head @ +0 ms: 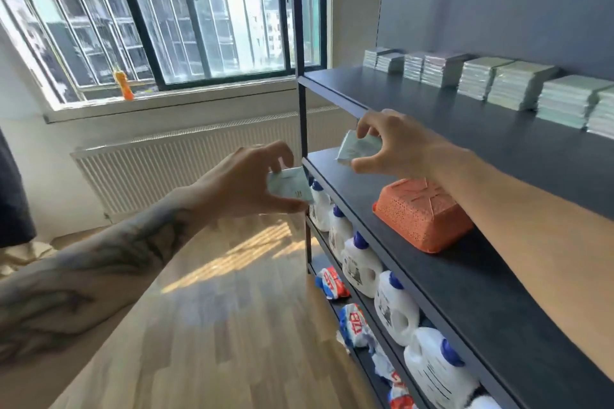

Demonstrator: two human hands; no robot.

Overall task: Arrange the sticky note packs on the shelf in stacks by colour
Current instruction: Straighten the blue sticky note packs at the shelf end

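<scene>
Holding one pale blue-green pack (pixel 289 185) in the left hand (pixel 247 181), thumb underneath and fingers curled over the top, pinching it just off the front left corner of the shelf (pixel 498 149), beside the upright post (pixel 301 103). Gripping a second pale pack (pixel 357 147) in the right hand (pixel 395 146), fingers curled over its top edge and thumb pressing from below, tilted, hovering below the front edge of the top shelf board and above the left end of the board beneath. Reaching with the right forearm over an orange basket (pixel 422 214) lying upside down on that lower board. Standing in a row along the back of the top shelf board: stacks (pixel 518 85) of packs, pale green toward the right, a pinkish-topped one and greyer ones toward the left, touching or just beside one another. Sitting further down in the shelf: white jugs (pixel 362 266) with blue caps in a line, and crumpled red, white and blue bags (pixel 354 324) below those.
</scene>
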